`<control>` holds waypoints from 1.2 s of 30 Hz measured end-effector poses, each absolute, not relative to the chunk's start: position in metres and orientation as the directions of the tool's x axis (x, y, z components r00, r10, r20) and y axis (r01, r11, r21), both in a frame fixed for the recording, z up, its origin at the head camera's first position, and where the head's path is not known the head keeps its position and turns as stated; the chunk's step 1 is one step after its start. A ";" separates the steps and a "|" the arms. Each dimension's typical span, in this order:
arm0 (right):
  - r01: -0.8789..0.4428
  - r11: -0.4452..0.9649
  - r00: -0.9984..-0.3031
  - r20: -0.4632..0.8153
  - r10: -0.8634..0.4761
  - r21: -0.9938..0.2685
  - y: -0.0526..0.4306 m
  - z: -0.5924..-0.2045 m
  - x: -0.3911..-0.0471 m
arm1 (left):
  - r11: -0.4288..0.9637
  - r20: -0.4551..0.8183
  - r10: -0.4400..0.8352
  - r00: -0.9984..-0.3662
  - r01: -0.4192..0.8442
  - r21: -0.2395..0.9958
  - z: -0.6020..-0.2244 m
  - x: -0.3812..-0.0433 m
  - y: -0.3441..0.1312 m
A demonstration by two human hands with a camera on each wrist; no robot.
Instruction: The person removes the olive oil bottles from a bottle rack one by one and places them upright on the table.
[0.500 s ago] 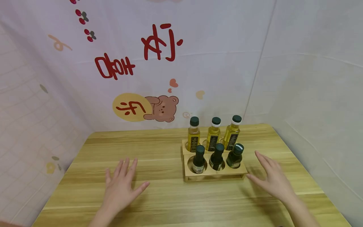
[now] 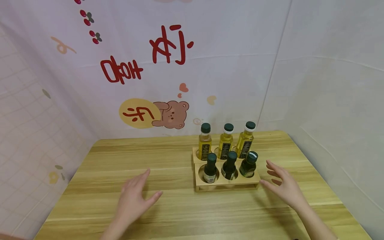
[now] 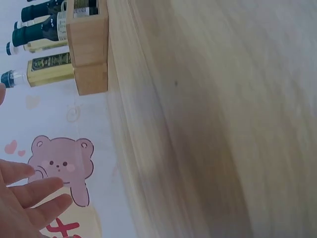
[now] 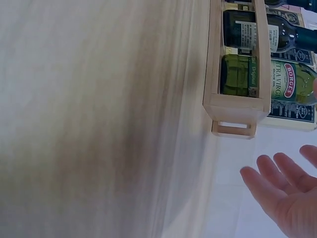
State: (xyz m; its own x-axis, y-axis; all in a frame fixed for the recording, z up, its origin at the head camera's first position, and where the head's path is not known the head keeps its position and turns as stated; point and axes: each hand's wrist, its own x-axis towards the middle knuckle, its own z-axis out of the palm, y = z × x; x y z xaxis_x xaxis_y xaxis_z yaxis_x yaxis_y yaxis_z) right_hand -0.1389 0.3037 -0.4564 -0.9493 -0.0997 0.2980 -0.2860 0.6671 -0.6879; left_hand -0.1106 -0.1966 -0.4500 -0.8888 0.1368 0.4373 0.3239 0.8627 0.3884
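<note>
A two-tier wooden rack (image 2: 237, 182) stands on the table, right of its middle. Its front row holds two dark bottles (image 2: 211, 168) and a green olive oil bottle (image 4: 290, 82) labelled BORGES. Behind them, several yellow oil bottles (image 2: 205, 143) with dark green caps stand in the upper tier. My right hand (image 2: 286, 188) hovers just off the rack's right end, fingers loosely bent, holding nothing. Well to the left of the rack is my left hand (image 2: 133, 198), empty, with its thumb apart from the fingers.
The wood-grain table (image 2: 180, 213) backs onto a white cloth (image 2: 240, 66) printed with a bear (image 2: 174, 115) and red characters. Similar cloth hangs along the left and right sides.
My left hand has turned and shifted slightly right, its fingers drawing together. The right hand's fingers have bent a little more and moved slightly up and left. The bottles stay put.
</note>
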 end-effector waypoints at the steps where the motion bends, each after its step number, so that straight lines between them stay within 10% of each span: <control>1: -0.271 0.651 -0.956 0.277 -0.096 -0.709 0.304 -0.457 -0.139 | 0.855 0.432 0.135 -0.892 0.325 0.404 -0.450 -0.110 -0.195; 36: -0.119 0.516 -0.992 0.077 -0.101 -0.849 0.297 -0.472 -0.147 | 0.749 0.315 0.098 -0.944 0.278 0.601 -0.458 -0.119 -0.144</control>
State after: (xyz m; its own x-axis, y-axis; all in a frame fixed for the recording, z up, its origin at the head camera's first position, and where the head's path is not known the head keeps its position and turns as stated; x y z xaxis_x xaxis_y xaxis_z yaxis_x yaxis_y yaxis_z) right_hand -0.1475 0.2969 -0.4722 -0.9919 -0.1015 0.0769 -0.1185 0.5155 -0.8486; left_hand -0.1186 -0.1440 -0.4578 -0.9440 0.0982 0.3151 0.2785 0.7494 0.6007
